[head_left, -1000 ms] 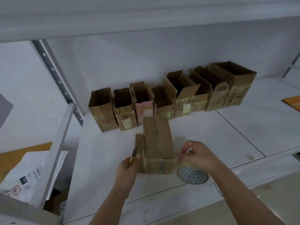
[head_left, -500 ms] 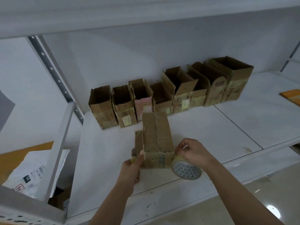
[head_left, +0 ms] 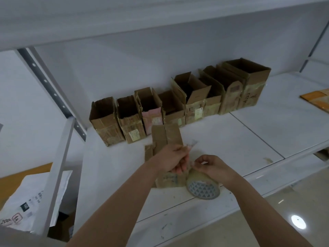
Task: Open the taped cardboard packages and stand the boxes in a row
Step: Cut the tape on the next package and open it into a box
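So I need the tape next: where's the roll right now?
In the head view, the tape roll sits at the shelf's front edge, under the right hand, beside the closed box.

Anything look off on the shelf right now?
Yes. For an opening job, both hands are on tape: the left hand pulls a clear strip from the tape roll steadied by the right hand. The closed box lies flat, unlike the upright open row.

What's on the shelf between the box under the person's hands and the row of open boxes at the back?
Nothing: in the head view, only bare white shelf separates the closed box from the row of open boxes.
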A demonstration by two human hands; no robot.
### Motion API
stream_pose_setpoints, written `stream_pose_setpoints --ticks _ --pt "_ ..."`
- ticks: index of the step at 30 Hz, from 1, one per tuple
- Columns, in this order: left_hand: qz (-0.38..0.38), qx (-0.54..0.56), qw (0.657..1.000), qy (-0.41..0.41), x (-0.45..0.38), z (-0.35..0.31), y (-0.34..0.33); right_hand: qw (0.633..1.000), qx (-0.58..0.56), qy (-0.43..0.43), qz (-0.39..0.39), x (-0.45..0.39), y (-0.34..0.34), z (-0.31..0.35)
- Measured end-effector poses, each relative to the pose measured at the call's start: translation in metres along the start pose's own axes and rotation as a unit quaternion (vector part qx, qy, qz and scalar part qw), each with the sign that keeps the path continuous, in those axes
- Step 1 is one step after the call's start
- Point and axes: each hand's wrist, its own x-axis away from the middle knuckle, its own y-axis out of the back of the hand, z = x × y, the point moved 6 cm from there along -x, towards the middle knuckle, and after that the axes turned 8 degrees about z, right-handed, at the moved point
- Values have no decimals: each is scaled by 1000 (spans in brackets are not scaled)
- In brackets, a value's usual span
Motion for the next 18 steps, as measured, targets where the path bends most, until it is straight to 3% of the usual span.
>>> stream_pose_setpoints --ticks 4,7,14,18 --pt "-30 54 998 -7 -1 11 5 993 -84 7 77 13 7 -15" --pt "-29 62 998 -16 -1 11 4 993 -83 19 83 20 16 -14" --pt "-29 48 998 -4 -3 13 2 995 69 -10 73 7 31 -3" --pt "-26 35 999 3 -1 10 -1 985 171 -18 29 -6 28 -3"
